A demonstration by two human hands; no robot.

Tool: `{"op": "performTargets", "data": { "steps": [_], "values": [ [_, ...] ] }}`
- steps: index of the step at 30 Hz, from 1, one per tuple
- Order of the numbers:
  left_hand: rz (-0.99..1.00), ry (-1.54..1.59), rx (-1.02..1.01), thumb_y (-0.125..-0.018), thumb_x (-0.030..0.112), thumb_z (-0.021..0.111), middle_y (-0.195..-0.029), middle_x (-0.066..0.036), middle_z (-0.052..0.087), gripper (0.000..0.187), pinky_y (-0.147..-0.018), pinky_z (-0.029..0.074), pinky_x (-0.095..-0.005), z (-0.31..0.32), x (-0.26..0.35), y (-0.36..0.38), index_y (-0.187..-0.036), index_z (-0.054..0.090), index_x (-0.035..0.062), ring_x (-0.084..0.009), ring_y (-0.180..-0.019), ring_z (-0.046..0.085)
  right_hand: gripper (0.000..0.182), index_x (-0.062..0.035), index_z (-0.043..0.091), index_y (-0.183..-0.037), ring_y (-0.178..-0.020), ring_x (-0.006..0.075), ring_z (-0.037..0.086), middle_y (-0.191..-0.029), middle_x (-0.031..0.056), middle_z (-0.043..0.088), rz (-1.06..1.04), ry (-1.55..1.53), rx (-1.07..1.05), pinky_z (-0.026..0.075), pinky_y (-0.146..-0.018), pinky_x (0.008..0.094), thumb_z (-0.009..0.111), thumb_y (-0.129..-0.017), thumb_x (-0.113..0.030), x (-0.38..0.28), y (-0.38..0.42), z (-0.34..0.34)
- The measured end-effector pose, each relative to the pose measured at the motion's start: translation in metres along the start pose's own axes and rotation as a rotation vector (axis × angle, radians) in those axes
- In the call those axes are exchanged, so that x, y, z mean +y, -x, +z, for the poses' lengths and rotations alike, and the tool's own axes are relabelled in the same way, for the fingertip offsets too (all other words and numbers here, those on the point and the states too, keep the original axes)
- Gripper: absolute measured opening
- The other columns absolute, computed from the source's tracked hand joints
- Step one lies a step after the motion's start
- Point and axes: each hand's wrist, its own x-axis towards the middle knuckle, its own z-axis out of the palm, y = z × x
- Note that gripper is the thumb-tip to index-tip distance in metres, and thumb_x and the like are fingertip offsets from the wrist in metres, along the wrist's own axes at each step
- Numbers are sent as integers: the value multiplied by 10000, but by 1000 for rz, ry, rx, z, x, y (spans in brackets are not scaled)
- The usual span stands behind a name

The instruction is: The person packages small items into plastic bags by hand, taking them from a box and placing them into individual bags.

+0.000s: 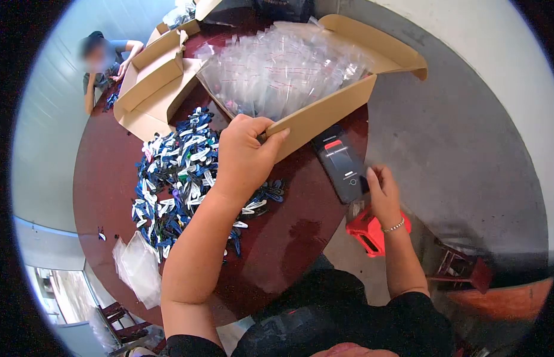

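My left hand (248,146) is closed around the near corner of an open cardboard box (324,113), its thumb on the side wall. Many clear plastic packets (283,71) fill that box. By the table's right edge lies a black smartphone (338,163) with its screen lit. My right hand (384,191), with a bracelet on the wrist, has curled fingers and a thumb at the phone's right side; part of the grip is hidden. Left of my left forearm spreads a pile of blue, white and black hair clips (182,178).
Empty clear bags (139,268) lie at the round table's (104,196) near left. Another open cardboard box (149,83) stands at the back left, with a person (104,65) seated beyond it. A red stool (372,233) is below the right edge.
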Motion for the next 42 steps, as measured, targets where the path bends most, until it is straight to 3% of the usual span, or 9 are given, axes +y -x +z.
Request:
{"op": "performTargets", "data": {
  "steps": [3,5,18,21,24,27,33,38,42],
  "values": [
    [-2,2,-9,-747,129,757,-715,-97,603,179,-629,447,-298,0,1,1,-831,689,-13,-197,-660,573,338,22,617,-1013,-800,224,621,-914,98,664,215,-359,-158,501,-743,347,532,-963,-302,12,7,-4],
    [-8,4,-12,-746,128,757,-712,-98,602,178,-628,446,-298,0,2,1,-830,688,-14,-198,-657,572,327,-14,633,-949,-751,193,620,-898,67,668,552,-820,-313,500,-656,329,482,-987,-302,1,9,-11],
    [30,39,38,-756,147,715,-644,-114,578,137,-609,440,-358,6,2,5,-755,679,15,-262,-655,536,343,1,622,-1018,-752,211,648,-920,113,678,466,-1066,-310,538,-661,350,508,-962,-318,-2,65,-5],
    [41,46,39,-758,145,713,-639,-113,581,129,-608,438,-358,8,1,6,-755,682,19,-262,-658,535,370,5,619,-1039,-757,212,654,-950,121,678,704,-1245,-269,546,-663,362,510,-959,-339,-15,61,-4],
    [40,46,31,-759,140,711,-636,-110,587,122,-608,438,-359,8,1,7,-755,685,21,-261,-660,535,330,6,620,-1060,-810,200,656,-993,112,675,693,-1210,-360,540,-721,344,524,-959,-293,-13,45,-5],
    [37,38,25,-758,130,710,-642,-109,595,116,-614,441,-363,10,0,10,-748,682,18,-263,-664,538,319,15,576,-1163,-907,202,642,-1064,109,657,476,-828,-497,509,-792,321,549,-936,-207,-4,38,-4],
    [71,31,29,-753,100,700,-655,-111,605,99,-645,450,-379,20,-6,18,-729,670,8,-283,-695,548,304,22,553,-1186,-937,211,648,-1116,123,641,599,-1165,-367,512,-839,335,539,-929,-139,5,58,-7],
    [110,21,-11,-754,88,691,-653,-108,603,82,-685,451,-391,23,-11,24,-735,672,11,-290,-723,558,355,1,539,-1207,-957,251,649,-1154,129,628,659,-1329,-244,518,-857,370,537,-933,-226,-2,56,-10],
    [255,-83,-4,-754,78,712,-887,-128,651,183,-824,463,-369,18,-12,29,-915,668,3,-297,-923,583,365,-7,551,-1185,-952,254,649,-1146,127,631,837,-1386,-249,536,-828,387,540,-932,-270,-8,39,-10]
  ]
}}
